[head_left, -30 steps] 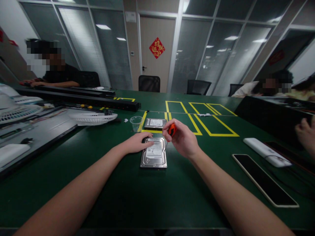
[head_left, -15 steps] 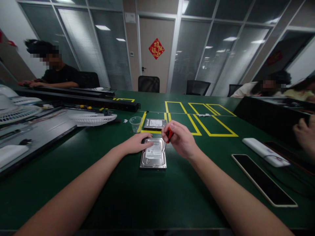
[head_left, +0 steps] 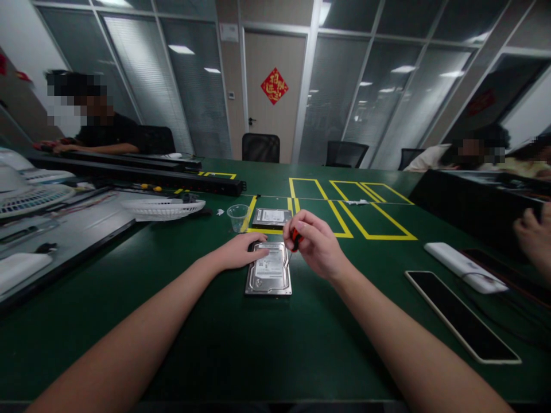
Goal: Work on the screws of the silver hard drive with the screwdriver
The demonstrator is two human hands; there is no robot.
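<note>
A silver hard drive (head_left: 269, 275) lies flat on the green table (head_left: 241, 344) in front of me. My left hand (head_left: 239, 250) rests on its far left corner, fingers laid flat and pressing on it. My right hand (head_left: 315, 244) is closed round a small screwdriver with a red-orange handle (head_left: 295, 236), held upright over the drive's far right corner. A second hard drive (head_left: 271, 217) lies further back, beside a clear plastic cup (head_left: 237, 217).
Yellow tape boxes (head_left: 370, 221) mark the table beyond the drives. A phone (head_left: 460, 312) and a white device (head_left: 462, 265) lie at the right. White fan grilles (head_left: 161, 206) and black bars (head_left: 142, 175) sit at the left. Other people sit at the far left and right; someone's hand (head_left: 534, 235) shows at the right edge.
My right hand has curled tighter round the screwdriver and turned it slightly, so less of the red handle shows. The left hand and the drive stay put.
</note>
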